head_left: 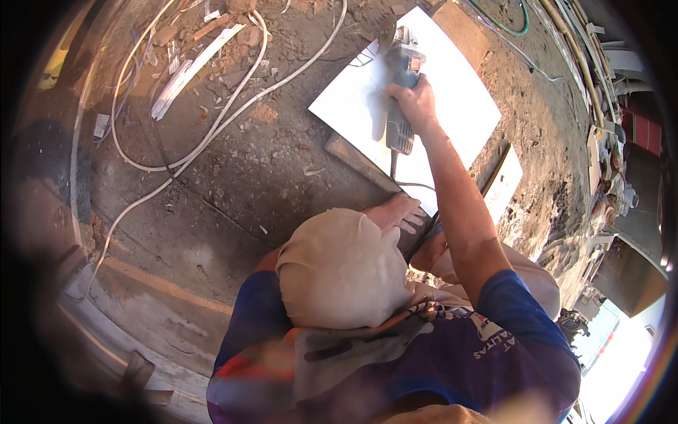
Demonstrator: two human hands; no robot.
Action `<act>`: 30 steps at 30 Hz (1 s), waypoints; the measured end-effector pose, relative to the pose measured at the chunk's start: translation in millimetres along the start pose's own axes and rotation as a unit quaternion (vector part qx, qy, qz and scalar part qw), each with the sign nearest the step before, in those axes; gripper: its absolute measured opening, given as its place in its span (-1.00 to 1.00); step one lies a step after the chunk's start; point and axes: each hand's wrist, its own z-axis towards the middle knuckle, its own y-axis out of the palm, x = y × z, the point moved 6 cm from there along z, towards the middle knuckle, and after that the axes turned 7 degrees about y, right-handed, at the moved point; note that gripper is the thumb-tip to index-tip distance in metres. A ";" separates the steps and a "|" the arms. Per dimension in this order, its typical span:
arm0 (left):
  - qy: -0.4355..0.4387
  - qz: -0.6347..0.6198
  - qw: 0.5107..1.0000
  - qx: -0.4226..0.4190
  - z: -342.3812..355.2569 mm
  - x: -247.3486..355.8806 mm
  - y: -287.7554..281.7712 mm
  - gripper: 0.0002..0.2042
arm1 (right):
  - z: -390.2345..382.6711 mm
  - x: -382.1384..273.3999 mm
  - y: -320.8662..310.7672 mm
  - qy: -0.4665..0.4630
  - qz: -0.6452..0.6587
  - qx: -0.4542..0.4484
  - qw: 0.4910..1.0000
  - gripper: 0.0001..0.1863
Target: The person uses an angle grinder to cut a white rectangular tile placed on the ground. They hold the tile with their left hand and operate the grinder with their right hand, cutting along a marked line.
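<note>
Dirt ground (261,169) strewn with debris spreads around the person, a pale cable (282,83) looping across its left side near a splintered wood strip (187,78); a white sheet (459,92) lies ahead, set cornerwise; the right hand (417,102) is wrapped around a grey angle grinder (400,131), which is over the sheet's left half, head pointing away; the left hand (399,212), fingers extended, grasps nothing visible at the sheet's near corner; whether it presses there, I cannot tell.
</note>
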 end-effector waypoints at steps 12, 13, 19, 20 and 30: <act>0.032 0.013 0.999 0.030 -12.0 10.7 2.7 -0.42 | -39.8 -21.2 -12.1 -0.012 0.076 0.058 0.995 -0.34; 0.038 0.016 0.998 0.037 -12.8 13.3 0.7 -0.42 | -46.7 -27.2 -13.8 -0.003 0.089 0.041 0.995 -0.32; 0.066 0.033 0.995 0.065 -26.7 31.8 8.5 -0.42 | -32.8 21.4 -6.2 -0.026 0.093 0.035 0.995 -0.37; 0.068 0.035 0.995 0.068 -24.6 31.8 6.8 -0.42 | -35.0 25.6 -3.5 -0.023 0.111 0.018 0.993 -0.37; 0.076 0.031 0.994 0.070 -33.2 31.3 16.3 -0.39 | -47.5 42.8 17.6 -0.009 0.195 -0.029 0.980 -0.40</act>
